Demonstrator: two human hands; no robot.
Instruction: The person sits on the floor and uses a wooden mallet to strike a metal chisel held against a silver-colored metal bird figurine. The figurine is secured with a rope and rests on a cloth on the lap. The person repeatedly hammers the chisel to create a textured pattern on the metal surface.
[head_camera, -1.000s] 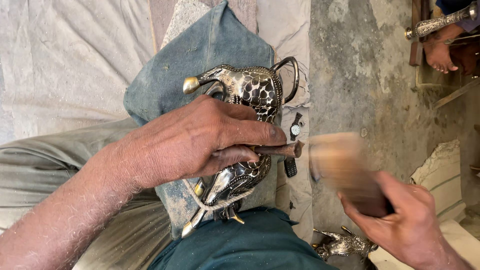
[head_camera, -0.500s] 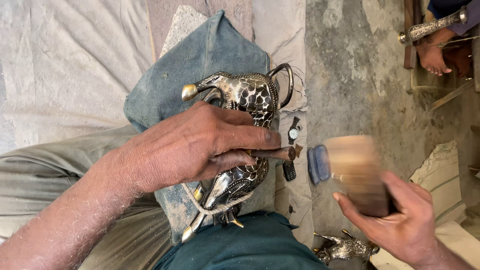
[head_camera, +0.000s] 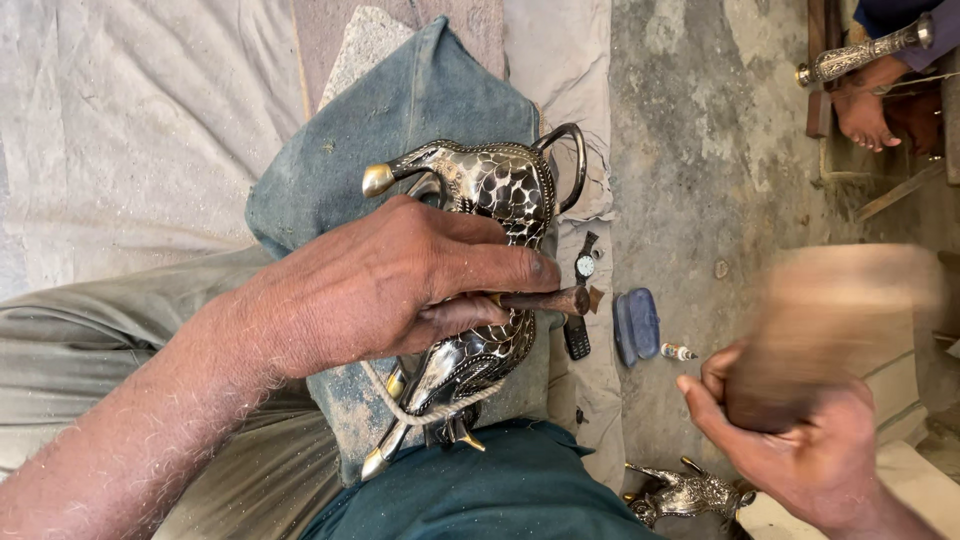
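I am pressing my left hand (head_camera: 400, 285) down on a patterned metal figurine (head_camera: 490, 260), which is lying across a folded blue denim pad (head_camera: 400, 120) on my lap; its grip is closed around a short wooden-handled chisel (head_camera: 545, 300), with the tip pointing out past the figurine's flank. My right hand (head_camera: 800, 440) is wrapped tight around a wooden mallet (head_camera: 830, 320), whose head is blurred with motion off to the side of the chisel's butt. To do this well, I judge that I am needing to keep the chisel steady and square to the metal, bring the mallet flat onto its end, and keep the left fingers behind the struck end. A cord (head_camera: 420, 405) is looping over the figurine's lower part, helping hold it to the pad. Room is tight near the strike line: a wristwatch (head_camera: 585, 265), a small dark phone (head_camera: 577, 338), a blue case (head_camera: 637, 325) and a little tube (head_camera: 678, 351) are lying just beside the pad's edge on the floor (head_camera: 690, 150), and another metal piece (head_camera: 690, 495) is sitting near my right wrist. Another person's hand (head_camera: 865, 110) is working a metal rod (head_camera: 865, 50) well apart, at the far corner.
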